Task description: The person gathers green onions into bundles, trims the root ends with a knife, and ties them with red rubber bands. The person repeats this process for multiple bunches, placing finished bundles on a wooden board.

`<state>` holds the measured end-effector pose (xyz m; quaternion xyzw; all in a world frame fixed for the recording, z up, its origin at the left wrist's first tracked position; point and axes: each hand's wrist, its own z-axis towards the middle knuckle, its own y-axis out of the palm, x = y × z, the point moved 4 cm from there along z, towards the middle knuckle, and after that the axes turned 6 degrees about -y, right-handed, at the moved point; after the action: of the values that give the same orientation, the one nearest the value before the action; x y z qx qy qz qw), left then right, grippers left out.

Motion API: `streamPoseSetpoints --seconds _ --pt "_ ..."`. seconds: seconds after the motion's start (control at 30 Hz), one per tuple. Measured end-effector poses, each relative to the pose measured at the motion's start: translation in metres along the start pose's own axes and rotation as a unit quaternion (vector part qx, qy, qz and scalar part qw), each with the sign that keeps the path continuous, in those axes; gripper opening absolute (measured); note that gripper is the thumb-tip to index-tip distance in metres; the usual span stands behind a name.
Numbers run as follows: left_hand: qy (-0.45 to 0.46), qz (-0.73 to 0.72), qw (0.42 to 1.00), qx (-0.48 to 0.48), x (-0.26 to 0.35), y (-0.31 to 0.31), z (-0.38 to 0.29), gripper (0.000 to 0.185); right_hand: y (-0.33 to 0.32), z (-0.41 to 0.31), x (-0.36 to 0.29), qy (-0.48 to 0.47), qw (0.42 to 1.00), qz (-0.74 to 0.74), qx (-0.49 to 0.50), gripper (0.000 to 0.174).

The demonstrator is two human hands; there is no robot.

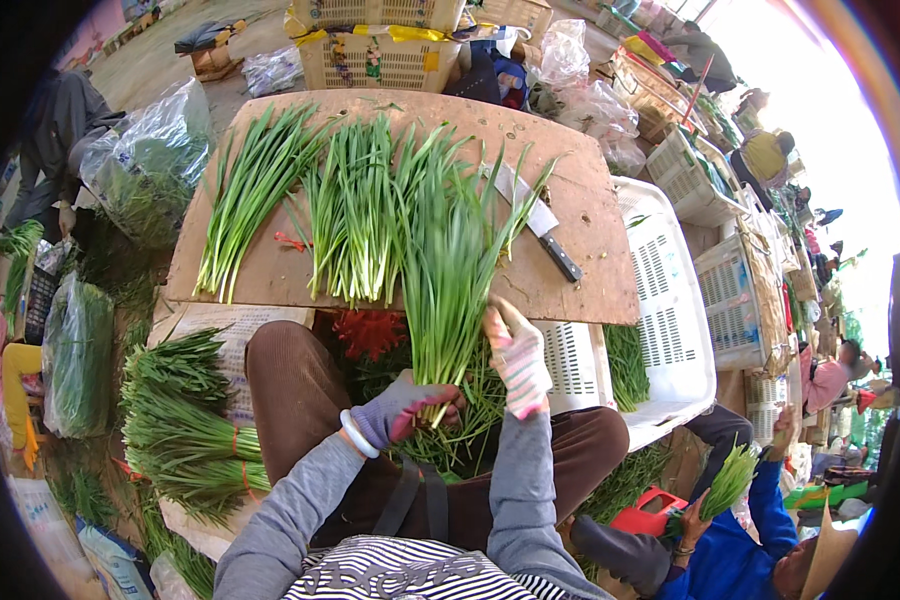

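My left hand (407, 409), in a grey and magenta glove, grips a bunch of garlic chives (450, 277) around its pale stem ends. The leaves fan out over the near edge of a wooden board (607, 270). Beside the bunch's right side is my right hand (519, 356) in a striped glove with bare fingertips; whether its fingers hold any leaves is unclear. On the board lie more chives in a left pile (259, 199) and a middle pile (356, 217). A cleaver (529, 214) with a black handle rests at the right, partly under leaves. A red tie (292, 241) lies between the piles.
Tied chive bundles (195, 435) are stacked on my left. A white plastic crate (664, 300) with chives stands right of the board. Loose trimmings (465, 442) lie between my legs. At lower right, a person in blue (727, 540) holds chives.
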<state>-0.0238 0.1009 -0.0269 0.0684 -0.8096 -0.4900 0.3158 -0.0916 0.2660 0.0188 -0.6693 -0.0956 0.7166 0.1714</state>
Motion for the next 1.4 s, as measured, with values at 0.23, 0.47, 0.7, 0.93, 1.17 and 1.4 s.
streamPoseSetpoints --seconds 0.23,0.47,0.7,0.93,1.17,1.4 --pt "0.006 0.010 0.995 0.098 -0.010 -0.019 0.001 0.025 0.007 -0.071 0.020 0.097 0.991 0.060 -0.074 0.028" --pt "0.011 -0.045 0.998 0.040 -0.010 -0.010 -0.002 0.033 0.008 -0.078 0.019 0.166 0.983 0.032 -0.067 0.026" --pt "0.019 -0.056 0.998 0.034 -0.007 -0.008 -0.003 0.037 -0.032 -0.070 0.044 0.060 0.979 -0.163 0.111 0.009" --pt "0.019 -0.173 0.985 0.005 -0.023 -0.018 0.014 0.044 0.000 -0.101 0.013 0.121 0.990 0.046 -0.052 0.026" --pt "0.031 -0.149 0.988 -0.029 -0.027 -0.018 0.020 0.050 0.013 -0.102 -0.010 0.094 0.989 -0.078 -0.084 0.028" --pt "0.034 -0.189 0.980 -0.045 -0.025 -0.013 0.015 0.046 0.016 -0.103 -0.003 0.176 0.979 0.073 -0.066 0.027"
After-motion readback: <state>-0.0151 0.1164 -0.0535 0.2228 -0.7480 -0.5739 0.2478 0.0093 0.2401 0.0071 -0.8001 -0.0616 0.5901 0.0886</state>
